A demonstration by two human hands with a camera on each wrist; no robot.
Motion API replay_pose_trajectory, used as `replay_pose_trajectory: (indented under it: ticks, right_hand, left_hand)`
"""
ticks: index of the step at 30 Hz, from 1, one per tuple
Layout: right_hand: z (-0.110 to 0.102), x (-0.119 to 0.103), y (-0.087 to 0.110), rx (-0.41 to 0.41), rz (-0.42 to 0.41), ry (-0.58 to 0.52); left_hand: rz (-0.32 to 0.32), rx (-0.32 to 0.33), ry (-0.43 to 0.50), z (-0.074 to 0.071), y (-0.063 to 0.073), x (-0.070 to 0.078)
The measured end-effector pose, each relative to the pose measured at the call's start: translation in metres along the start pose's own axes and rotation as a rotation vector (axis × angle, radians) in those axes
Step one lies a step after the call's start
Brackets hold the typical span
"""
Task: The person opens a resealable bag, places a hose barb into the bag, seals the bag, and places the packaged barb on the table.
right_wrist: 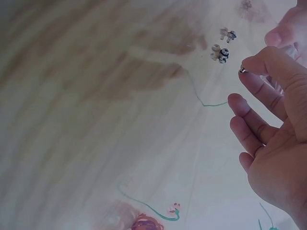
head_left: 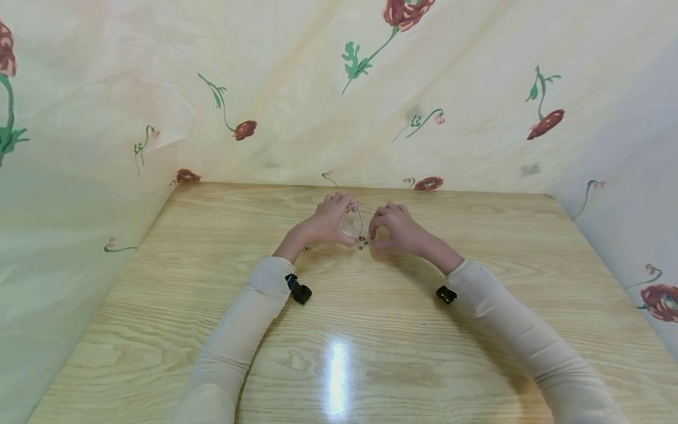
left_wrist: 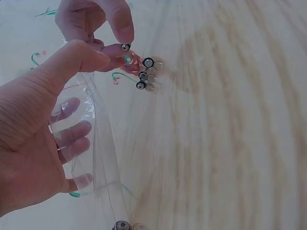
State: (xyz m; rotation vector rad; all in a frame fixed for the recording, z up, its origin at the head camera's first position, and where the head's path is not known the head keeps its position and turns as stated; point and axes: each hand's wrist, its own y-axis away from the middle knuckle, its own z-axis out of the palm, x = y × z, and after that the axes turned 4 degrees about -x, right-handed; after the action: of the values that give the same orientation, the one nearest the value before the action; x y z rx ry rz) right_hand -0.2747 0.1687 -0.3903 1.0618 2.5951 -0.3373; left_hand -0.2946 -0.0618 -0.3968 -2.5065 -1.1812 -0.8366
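Note:
My left hand (head_left: 327, 224) holds a clear plastic bag (left_wrist: 103, 158), the thumb on one side and the fingers behind the film. Just to its right, thumb and index finger of my right hand (head_left: 399, 231) pinch a small metal piece with a black ring (left_wrist: 125, 47), the other fingers loosely bent. In the right wrist view this small piece (right_wrist: 242, 70) shows at the fingertips. Several like pieces (left_wrist: 148, 63) lie clustered on the table between the hands. A separate small piece (head_left: 307, 248) lies by the left wrist.
The wood-grain table (head_left: 371, 353) is glossy and reflects a light near its front. A pale flowered cloth (head_left: 296, 88) hangs behind and along both sides. Black straps with small devices (head_left: 299, 292) sit at both wrists.

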Motion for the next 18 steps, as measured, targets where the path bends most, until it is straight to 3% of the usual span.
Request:
replay_pose_trajectory:
  ticks: [18]
  right_hand:
    - [-0.0029, -0.0001, -0.0093, 0.091, 0.020, -0.069]
  left_hand:
    - [0.002, 0.001, -0.014, -0.0018, -0.0005, 0.0001]
